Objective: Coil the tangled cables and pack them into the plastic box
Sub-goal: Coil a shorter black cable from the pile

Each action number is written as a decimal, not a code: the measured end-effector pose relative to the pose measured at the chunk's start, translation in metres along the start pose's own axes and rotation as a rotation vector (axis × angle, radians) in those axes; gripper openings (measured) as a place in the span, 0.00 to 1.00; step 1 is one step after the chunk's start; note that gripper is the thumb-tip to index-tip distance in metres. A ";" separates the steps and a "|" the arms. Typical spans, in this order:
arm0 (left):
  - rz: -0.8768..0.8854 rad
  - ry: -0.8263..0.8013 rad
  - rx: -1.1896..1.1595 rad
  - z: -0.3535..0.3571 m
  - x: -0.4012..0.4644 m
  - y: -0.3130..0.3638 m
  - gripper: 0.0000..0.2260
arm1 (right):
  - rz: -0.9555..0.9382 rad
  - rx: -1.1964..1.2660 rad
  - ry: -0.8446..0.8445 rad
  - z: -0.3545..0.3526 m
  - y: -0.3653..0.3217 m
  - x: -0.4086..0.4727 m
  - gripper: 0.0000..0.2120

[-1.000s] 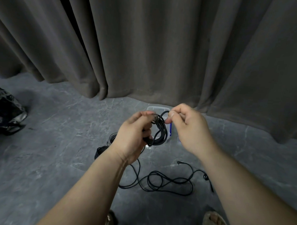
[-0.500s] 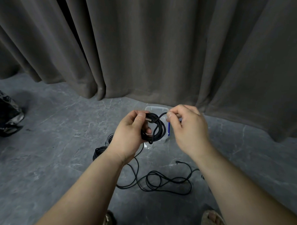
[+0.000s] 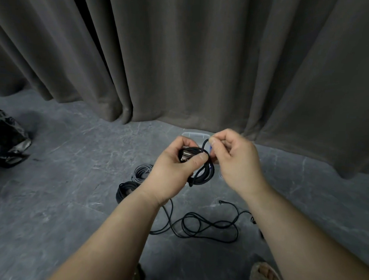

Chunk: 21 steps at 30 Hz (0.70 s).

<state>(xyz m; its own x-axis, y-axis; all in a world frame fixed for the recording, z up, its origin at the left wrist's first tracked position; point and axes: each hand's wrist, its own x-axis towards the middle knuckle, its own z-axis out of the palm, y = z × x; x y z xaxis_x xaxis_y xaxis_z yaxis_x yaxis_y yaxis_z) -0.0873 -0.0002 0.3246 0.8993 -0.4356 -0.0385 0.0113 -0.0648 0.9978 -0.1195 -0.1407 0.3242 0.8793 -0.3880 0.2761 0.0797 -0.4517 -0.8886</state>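
Before grey curtain [image 3: 203, 56], hands [image 3: 201, 161] grip black cable [image 3: 203, 175].

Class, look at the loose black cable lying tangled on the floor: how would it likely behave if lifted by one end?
The loose black cable would probably hang limp, since it lies in slack overlapping loops. Being thin, it likely weighs little. Its crossed loops may snag.

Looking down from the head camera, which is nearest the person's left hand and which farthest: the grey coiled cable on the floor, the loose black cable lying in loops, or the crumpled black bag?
From the left hand:
1. Grey coiled cable, on the floor just to its left.
2. Loose black cable, on the floor below, between the forearms.
3. Crumpled black bag, far off at the left edge.
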 end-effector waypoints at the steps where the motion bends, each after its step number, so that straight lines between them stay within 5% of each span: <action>1: 0.003 0.024 -0.007 0.001 0.000 -0.001 0.06 | 0.021 0.031 -0.011 0.000 0.000 0.001 0.10; 13: -0.023 0.237 -0.359 0.002 0.007 0.002 0.11 | 0.122 -0.001 -0.109 -0.009 0.011 0.009 0.09; 21: 0.034 0.260 -0.329 0.003 0.008 -0.001 0.12 | 0.468 0.423 -0.272 -0.006 0.003 0.010 0.10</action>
<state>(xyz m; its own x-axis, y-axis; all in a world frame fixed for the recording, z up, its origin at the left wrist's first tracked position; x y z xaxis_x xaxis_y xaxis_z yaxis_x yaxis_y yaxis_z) -0.0811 -0.0063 0.3234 0.9815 -0.1888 -0.0322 0.0805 0.2544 0.9637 -0.1134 -0.1511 0.3262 0.9482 -0.2250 -0.2244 -0.2096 0.0879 -0.9738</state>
